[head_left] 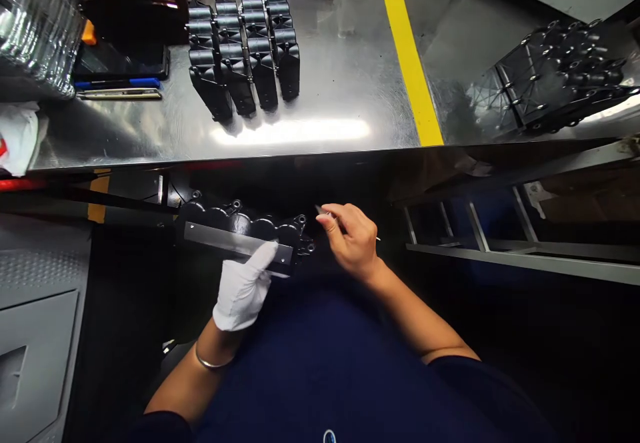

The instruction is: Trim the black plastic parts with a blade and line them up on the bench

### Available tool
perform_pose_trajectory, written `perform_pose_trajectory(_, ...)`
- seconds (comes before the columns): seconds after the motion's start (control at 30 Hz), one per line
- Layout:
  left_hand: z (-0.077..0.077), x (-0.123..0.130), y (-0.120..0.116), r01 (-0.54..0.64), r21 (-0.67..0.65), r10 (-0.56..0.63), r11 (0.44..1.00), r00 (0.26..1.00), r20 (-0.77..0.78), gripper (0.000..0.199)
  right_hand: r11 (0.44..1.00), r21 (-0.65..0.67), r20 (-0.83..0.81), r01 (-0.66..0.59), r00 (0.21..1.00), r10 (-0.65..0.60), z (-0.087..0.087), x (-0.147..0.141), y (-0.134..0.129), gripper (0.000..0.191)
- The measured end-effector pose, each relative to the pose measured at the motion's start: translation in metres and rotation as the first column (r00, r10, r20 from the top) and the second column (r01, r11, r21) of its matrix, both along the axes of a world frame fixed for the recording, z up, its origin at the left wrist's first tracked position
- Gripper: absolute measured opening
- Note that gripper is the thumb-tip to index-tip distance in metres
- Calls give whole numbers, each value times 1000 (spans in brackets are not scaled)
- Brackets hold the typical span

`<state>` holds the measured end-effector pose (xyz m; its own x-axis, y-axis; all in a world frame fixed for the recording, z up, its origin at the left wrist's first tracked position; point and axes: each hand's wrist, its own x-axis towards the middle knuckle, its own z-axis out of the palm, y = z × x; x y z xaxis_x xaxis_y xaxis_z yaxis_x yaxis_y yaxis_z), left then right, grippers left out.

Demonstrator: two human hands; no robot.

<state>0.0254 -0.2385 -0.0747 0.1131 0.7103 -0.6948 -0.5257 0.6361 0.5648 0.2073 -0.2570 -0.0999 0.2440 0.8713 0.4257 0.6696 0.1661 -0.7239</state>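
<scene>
My left hand [243, 291], in a white glove, grips a black moulded part [240, 226] with its thumb on the flat strip along the near side. The part has a row of rounded lobes and small ringed lugs, and it hangs in front of the bench edge. To its right, apart from it, my right hand [351, 238] is bare and closed in a pinch round a small thin tool [320, 210]. Only the tool's tip and a pale bit behind the hand show; the rest is hidden by the fingers.
Several similar black parts [256, 53] stand in rows on the metal bench [340, 90]. More lie at the right, beyond a yellow stripe [407, 50]. Clear plastic trays [37, 30], a blue pen [117, 84] and a dark case are at the left. A metal frame [500, 256] stands below right.
</scene>
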Motion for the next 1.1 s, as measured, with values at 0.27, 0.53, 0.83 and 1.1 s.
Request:
perform_pose_trajectory(0.27,4,4,5,97,114,-65,989,965,-254,30,914,-165,116,-370,913,390,13,10,-4,24)
perform_pose_trajectory(0.53,1,3,1,192,157,-144,969,949,-279,24,923,-243,146,-299,929,339,19,5,-6,28)
perform_pose_trajectory(0.83,0,5,-1,190,146,-141,971,946,-292,35,946,-169,133,-275,945,299,15,2,-8,28)
perform_pose_trajectory(1.1,12,-4,7,434,90,-370,896,844,-389,34,622,-408,-23,-669,688,725,35,29,3,30)
